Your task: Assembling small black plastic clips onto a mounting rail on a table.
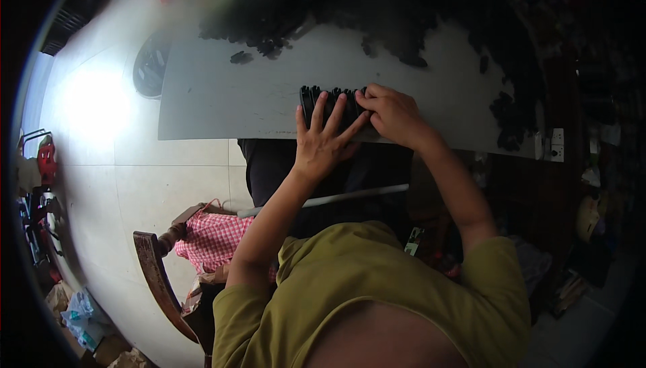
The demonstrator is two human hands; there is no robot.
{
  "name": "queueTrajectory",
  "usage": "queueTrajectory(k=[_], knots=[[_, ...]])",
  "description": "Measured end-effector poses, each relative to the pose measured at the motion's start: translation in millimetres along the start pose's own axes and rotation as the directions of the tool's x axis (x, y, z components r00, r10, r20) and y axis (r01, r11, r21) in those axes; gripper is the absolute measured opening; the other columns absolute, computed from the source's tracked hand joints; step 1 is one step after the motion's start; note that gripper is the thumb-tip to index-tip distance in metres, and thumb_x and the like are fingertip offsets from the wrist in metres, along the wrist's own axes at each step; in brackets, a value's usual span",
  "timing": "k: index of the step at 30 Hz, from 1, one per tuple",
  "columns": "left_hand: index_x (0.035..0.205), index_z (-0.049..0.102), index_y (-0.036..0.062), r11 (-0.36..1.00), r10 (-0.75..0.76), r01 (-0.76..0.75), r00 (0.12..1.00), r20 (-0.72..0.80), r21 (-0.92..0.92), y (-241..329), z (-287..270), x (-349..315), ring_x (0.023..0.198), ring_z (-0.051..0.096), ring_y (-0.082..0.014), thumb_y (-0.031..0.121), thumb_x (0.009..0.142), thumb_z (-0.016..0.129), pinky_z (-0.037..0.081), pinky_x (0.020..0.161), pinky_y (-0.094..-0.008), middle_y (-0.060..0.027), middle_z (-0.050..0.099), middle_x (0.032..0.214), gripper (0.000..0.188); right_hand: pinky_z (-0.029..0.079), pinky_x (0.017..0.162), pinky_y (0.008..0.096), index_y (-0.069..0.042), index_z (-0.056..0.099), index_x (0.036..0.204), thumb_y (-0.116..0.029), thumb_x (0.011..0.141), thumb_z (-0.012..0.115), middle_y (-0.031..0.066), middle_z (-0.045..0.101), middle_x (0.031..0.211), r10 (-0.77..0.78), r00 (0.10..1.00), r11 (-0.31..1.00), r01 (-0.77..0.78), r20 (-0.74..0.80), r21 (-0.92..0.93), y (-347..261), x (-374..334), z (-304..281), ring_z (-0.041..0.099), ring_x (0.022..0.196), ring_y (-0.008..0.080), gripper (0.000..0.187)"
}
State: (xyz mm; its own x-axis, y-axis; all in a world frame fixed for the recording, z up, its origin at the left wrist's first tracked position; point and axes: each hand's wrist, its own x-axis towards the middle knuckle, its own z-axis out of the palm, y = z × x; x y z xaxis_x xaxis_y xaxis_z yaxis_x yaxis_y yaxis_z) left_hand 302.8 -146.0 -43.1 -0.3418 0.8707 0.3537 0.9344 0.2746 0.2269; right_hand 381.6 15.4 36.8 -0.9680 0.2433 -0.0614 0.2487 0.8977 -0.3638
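A row of black plastic pieces (311, 101) with notched upper ends stands packed side by side near the front edge of the grey table (229, 99). My left hand (319, 146) lies over the row from the front, its fingers stretched out and spread across the pieces. At the row's right end my right hand (396, 116) is closed, thumb and fingertips pinched at the last piece. My fingers cover part of the row, so the exact shape of the pieces is hard to make out.
A large heap of loose black pieces (397, 11) covers the table's far side and runs down its right side. Single pieces (241, 57) lie nearer. Power sockets (557, 144) sit at the right corner. A wooden chair (158, 260) with checked pink cloth (215, 237) stands lower left.
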Motion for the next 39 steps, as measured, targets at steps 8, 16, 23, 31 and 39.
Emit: queueTrajectory(k=[8,16,23,31,39], knots=[[0.141,0.036,0.0443,1.000,0.008,-0.008,1.000,-0.020,0.009,0,0,1,0.138,0.027,-0.0340,0.045,0.071,0.072,0.030,0.099,-0.0671,-0.0054,0.032,0.150,0.079,0.047,0.075,0.0353,-0.008,0.066,0.112,0.001,0.078,0.056,0.0057,0.056,0.092,-0.023,0.997,0.997,0.018,-0.076,-0.072,9,-5,8,0.058,0.085,0.0233,0.037],[0.141,0.035,0.0444,1.000,0.010,-0.010,1.000,-0.017,-0.009,1,-1,1,0.138,0.027,-0.0353,0.046,0.072,0.071,0.028,0.100,-0.0684,-0.0065,0.032,0.150,0.078,0.052,0.069,0.0330,-0.010,0.071,0.101,-0.008,0.082,0.056,0.0143,0.064,0.088,0.252,0.925,0.919,-0.136,-0.286,0.369,89,67,20,0.065,0.076,0.0258,0.025],[0.140,0.037,0.0473,1.000,-0.005,0.005,1.000,-0.004,-0.026,0,1,-1,0.139,0.026,-0.0348,0.046,0.072,0.072,0.028,0.101,-0.0666,-0.0055,0.031,0.151,0.077,0.053,0.073,0.0395,-0.010,0.071,0.094,-0.012,0.082,0.061,0.0104,0.065,0.091,0.149,0.862,0.989,-0.127,-0.485,0.078,89,100,24,0.064,0.085,0.0302,0.016],[0.140,0.037,0.0478,0.999,-0.008,0.008,1.000,-0.007,-0.047,0,3,0,0.138,0.027,-0.0349,0.044,0.070,0.073,0.028,0.101,-0.0667,-0.0054,0.030,0.151,0.079,0.053,0.067,0.0360,-0.007,0.067,0.089,-0.008,0.078,0.069,0.0091,0.065,0.087,0.156,0.914,0.984,-0.175,-0.374,-0.017,72,83,5,0.066,0.080,0.0267,0.011],[0.140,0.037,0.0449,1.000,0.012,-0.013,0.998,-0.063,-0.015,-2,5,0,0.137,0.031,-0.0348,0.045,0.071,0.071,0.031,0.099,-0.0655,-0.0143,0.031,0.149,0.077,0.049,0.071,0.0314,-0.006,0.069,0.079,-0.004,0.069,0.074,0.0040,0.062,0.084,0.003,0.885,0.969,0.112,-0.466,0.219,14,28,27,0.060,0.080,0.0202,0.011]])
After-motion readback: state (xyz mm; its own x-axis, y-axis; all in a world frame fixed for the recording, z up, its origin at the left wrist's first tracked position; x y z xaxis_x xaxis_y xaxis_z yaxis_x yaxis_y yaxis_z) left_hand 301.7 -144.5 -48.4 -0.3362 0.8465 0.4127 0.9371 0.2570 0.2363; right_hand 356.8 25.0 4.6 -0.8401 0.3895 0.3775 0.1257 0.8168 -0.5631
